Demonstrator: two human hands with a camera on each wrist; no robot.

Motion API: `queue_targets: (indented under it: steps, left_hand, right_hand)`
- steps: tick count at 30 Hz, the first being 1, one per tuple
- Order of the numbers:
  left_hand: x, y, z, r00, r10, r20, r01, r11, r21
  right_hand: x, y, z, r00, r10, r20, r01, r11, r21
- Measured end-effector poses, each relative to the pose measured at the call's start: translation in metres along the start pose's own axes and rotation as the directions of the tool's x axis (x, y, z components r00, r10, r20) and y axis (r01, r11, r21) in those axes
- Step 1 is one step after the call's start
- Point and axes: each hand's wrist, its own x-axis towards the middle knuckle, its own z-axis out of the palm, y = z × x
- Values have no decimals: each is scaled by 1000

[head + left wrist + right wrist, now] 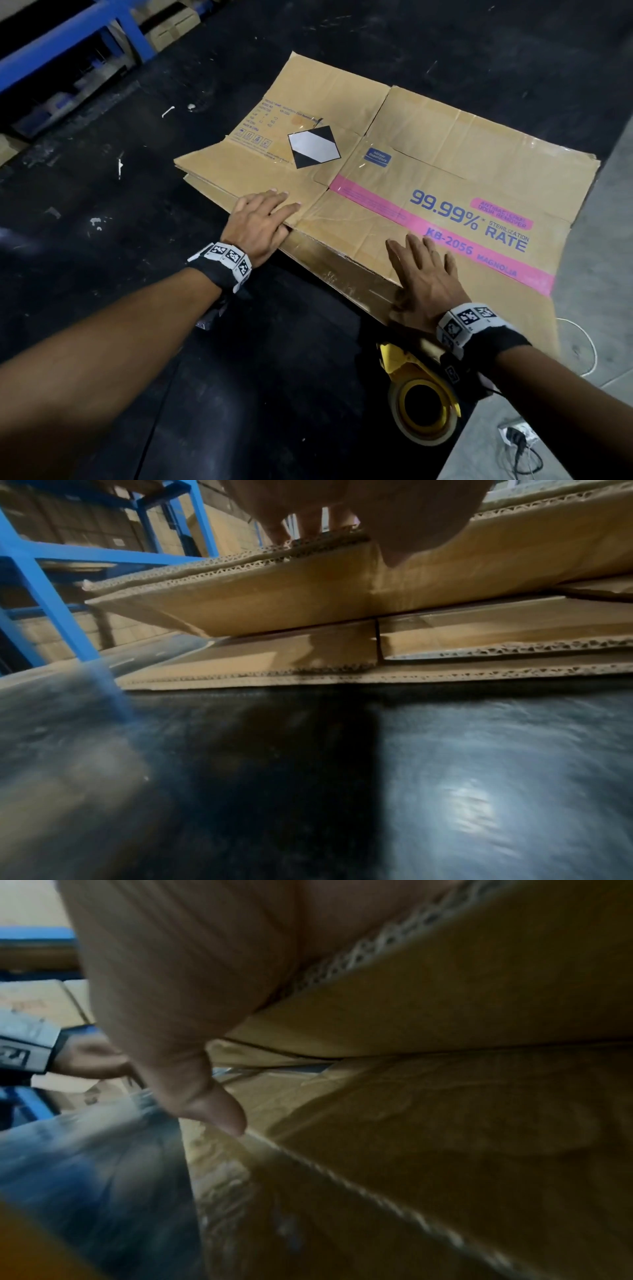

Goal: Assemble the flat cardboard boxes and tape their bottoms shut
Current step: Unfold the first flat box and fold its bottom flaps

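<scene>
Left hand (259,224) pinches flat cardboard box (428,137) edge, thumb beneath; right hand (424,277) rests spread fingers atop.

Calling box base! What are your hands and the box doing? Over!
Left hand pinches top flat box near edge, thumb under. Right hand flat on it. Tape dispenser by right wrist, off the box.

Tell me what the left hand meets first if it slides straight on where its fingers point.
Only more of the flattened cardboard box it grips; the left hand points roughly at the black-and-white diamond label, flat on the board. Nothing raised shows.
</scene>
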Motion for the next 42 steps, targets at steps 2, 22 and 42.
queue_targets:
  steps: [2, 22, 42]
  left_hand:
    - [2, -4, -9, 999, 45, -16, -44, 999, 25]
    - [17, 13, -44, 999, -8, 53, 3, 996, 94]
    - [-93, 31, -158, 996, -85, 16, 79, 974, 211]
  right_hand:
    - [-2, -4, -1, 998, 20, -51, -22, 999, -27]
    - [-22, 23, -58, 985, -137, -100, 140, 990, 22]
    - [-80, -16, -75, 966, -85, -245, 40, 983, -180]
